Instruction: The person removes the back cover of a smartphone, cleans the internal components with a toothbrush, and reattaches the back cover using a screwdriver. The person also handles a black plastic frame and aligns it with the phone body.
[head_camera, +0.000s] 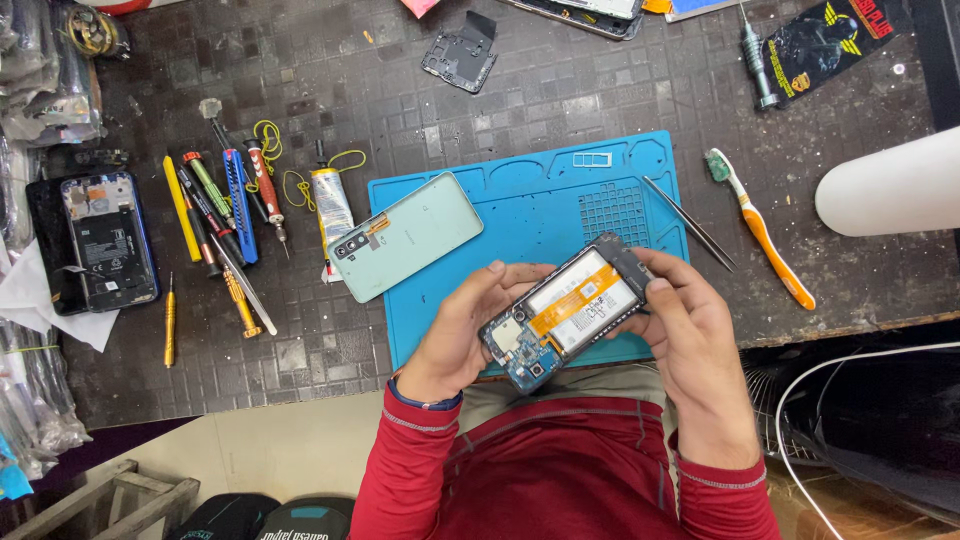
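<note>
Both hands — left hand (455, 335), right hand (690, 340) — grip shut around an opened smartphone with exposed white battery (570, 310), above the blue silicone mat (520, 215).

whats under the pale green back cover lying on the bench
The pale green back cover lies half on the blue work mat, its camera end over the dark tiled bench beside a glue tube. Anything beneath the cover itself is hidden.

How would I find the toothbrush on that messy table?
Start at the blue mat in the middle of the dark table. Go past its right edge, beyond the thin metal tweezers, to the toothbrush lying slanted. It alone has an orange-and-white handle and a green head.
</note>
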